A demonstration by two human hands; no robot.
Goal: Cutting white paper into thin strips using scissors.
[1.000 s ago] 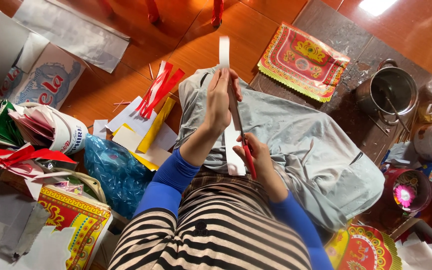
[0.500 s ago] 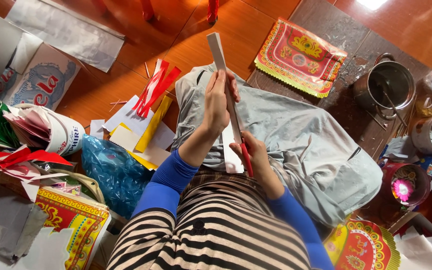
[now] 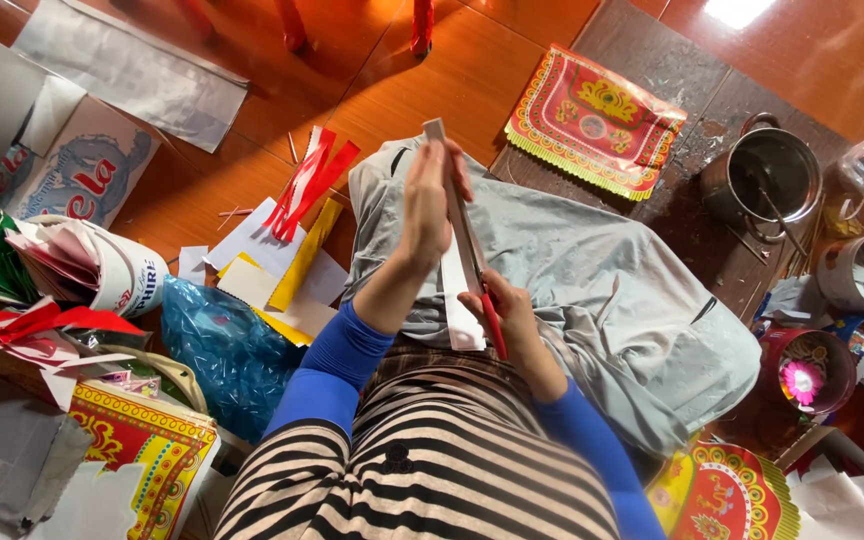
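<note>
**Steady hands guide a long cut through a paper strip**

Seated on the orange floor point(image 3: 452, 80), a person in a striped top holds a long white paper strip point(image 3: 449, 190) upright over a grey-clad lap point(image 3: 592, 260). The left hand point(image 3: 427, 205) is clenched round the strip's upper length, fingers wrapped and thumb pressing, while the right hand point(image 3: 507, 315), just below it, grips red-handled scissors point(image 3: 487, 310) whose blades run up along the strip's edge. To do this step well, it appears the upper hand should keep the paper taut and straight so the blades follow one line, with the lower hand feeding in short, even bites rather than one long snip. Left of the left hand lie red and yellow paper offcuts point(image 3: 297, 215) and a blue plastic bag point(image 3: 222, 355); beyond the right hand sit a red-and-gold patterned sheet point(image 3: 592, 120) and a metal pot point(image 3: 762, 175).
</note>
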